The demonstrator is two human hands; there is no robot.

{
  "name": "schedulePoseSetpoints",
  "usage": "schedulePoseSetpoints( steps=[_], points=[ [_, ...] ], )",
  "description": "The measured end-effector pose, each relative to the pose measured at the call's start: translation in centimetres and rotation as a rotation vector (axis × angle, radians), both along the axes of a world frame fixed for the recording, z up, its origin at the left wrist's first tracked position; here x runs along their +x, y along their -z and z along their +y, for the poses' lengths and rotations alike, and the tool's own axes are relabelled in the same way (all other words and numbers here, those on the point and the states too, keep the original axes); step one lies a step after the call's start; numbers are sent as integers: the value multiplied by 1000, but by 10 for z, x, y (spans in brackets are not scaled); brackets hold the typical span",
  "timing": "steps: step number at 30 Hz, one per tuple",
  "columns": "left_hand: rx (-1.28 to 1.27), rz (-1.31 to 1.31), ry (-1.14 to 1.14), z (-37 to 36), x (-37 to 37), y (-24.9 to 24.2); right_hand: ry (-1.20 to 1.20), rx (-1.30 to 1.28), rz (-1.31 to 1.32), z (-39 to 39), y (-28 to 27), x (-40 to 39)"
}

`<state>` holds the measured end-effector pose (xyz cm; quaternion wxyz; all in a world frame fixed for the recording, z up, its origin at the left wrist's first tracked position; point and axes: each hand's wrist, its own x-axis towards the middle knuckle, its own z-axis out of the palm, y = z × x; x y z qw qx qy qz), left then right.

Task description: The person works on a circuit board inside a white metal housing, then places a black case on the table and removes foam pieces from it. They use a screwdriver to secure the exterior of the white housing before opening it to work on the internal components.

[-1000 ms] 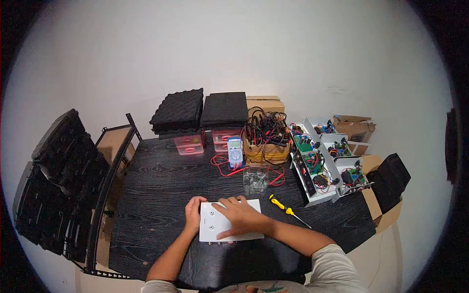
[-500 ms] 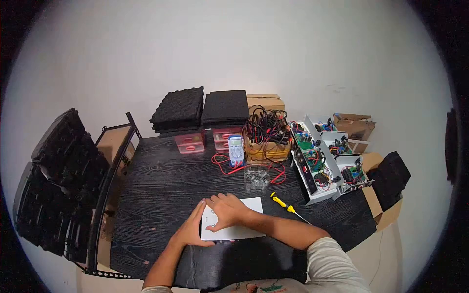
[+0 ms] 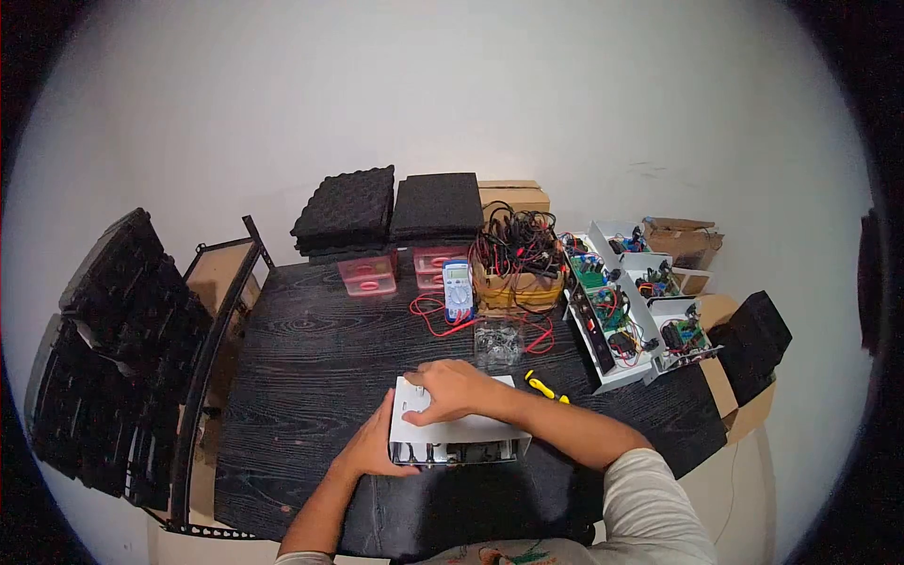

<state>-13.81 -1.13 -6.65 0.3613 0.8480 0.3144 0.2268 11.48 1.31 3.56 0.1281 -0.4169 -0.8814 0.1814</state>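
Observation:
A white metal case (image 3: 476,431) stands on the black table near its front edge. Its near side faces me and shows a row of dark and shiny metal parts, too small to name. My left hand (image 3: 372,447) grips the left side of the case, fingers against the wall and thumb near the bottom front corner. Across the top lies my right hand (image 3: 444,388), its fingers curled over the far left part and its thumb pressed on the top. A yellow-and-black screwdriver (image 3: 540,384) lies right of the case, its shaft hidden behind my right forearm.
Behind the case are a clear bag of small parts (image 3: 498,343), a multimeter (image 3: 459,290) with red leads and a box of cables (image 3: 518,294). Open white cases with circuit boards (image 3: 612,315) stand on the right. Black foam sheets (image 3: 346,207) rest on red drawers (image 3: 368,275).
The case has tipped so its near side with the metal parts now shows. My right hand has shifted slightly up and right on its top; my left hand stays on the left side.

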Motion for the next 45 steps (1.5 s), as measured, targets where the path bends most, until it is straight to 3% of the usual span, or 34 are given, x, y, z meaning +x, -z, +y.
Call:
schedulePoseSetpoints(
  steps=[10, 16, 37, 40, 45],
  points=[
    [100, 1, 63, 11, 4, 1, -64, -44, 166, 6, -1, 19],
    [104, -101, 100, 8, 10, 1, -137, -130, 106, 12, 3, 11],
    [113, -12, 78, 14, 5, 11, -209, -339, 119, 48, 11, 20],
    [131, 25, 63, 13, 3, 12, -213, -508, -2, 55, -8, 19],
    [113, 19, 87, 11, 2, 1, -305, -565, 28, 76, 6, 17]
  ],
)
